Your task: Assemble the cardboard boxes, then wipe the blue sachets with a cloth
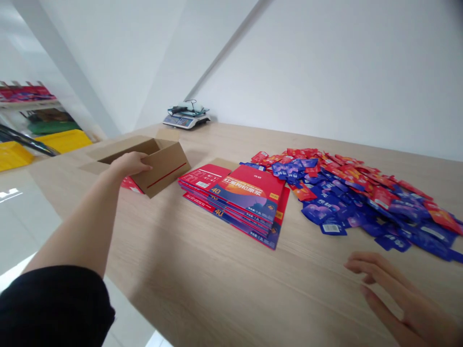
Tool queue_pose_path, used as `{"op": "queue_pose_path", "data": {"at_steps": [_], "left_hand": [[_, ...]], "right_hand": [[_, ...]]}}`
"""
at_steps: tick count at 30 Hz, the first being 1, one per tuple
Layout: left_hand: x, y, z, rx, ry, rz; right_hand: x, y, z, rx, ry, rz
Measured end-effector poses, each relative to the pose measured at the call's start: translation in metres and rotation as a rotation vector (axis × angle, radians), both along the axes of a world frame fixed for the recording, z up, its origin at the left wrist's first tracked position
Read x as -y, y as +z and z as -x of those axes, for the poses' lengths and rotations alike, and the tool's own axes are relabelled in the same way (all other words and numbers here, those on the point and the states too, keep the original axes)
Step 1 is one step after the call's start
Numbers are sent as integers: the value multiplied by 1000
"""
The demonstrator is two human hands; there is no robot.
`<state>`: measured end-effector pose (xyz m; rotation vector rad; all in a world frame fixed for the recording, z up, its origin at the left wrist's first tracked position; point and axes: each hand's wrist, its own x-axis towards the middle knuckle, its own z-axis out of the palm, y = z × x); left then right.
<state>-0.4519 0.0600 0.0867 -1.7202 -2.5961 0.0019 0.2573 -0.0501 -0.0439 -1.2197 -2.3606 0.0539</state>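
My left hand (pixel 130 164) reaches to the far left and grips the near edge of an open cardboard box (pixel 168 169), fingers over its rim. The box has raised flaps, a red line on its side and a tilted stance. My right hand (pixel 398 299) hovers at the lower right with curled, parted fingers and nothing in them. Beyond it lies a heap of red and blue sachets (pixel 336 193). Between the two hands rests a stack of flattened printed red and blue cartons (pixel 249 190).
A digital scale (pixel 186 119) with a dark cable and other items on top stands at the back of the wooden table (pixel 202 274). A white wall (pixel 343 72) runs behind. Yellow bins (pixel 65 140) and a shelf stand off to the left, past the table edge.
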Motion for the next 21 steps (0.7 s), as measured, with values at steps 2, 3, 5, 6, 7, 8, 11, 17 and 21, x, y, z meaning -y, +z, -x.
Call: {"op": "queue_pose_path", "data": {"at_steps": [2, 3, 5, 6, 7, 8, 11, 17, 21], "left_hand": [[-18, -1, -3, -12, -1, -18], [-26, -1, -5, -14, -8, -24], [-42, -2, -9, -16, -25, -32], [-49, -3, -11, -19, -29, -34], [-55, -4, -13, -26, -27, -38], [-61, -6, -15, -36, -20, -43], [-71, -11, -24, -80, -6, -67], [-62, -14, -49, -182, -42, -169], [-60, -6, -70, -149, 21, -295]], "right_hand": [[-11, 5, 14, 0, -9, 7], [-17, 8, 22, 0, 3, 11], [-29, 11, 39, -2, 47, 23], [-35, 12, 48, 0, 65, 38], [-41, 12, 57, -1, 75, 56], [-48, 12, 67, -5, 82, 74], [-69, 10, 97, -44, 100, 112], [-97, 11, 149, -116, 60, 183], [-109, 16, 159, -165, -28, 313]]}}
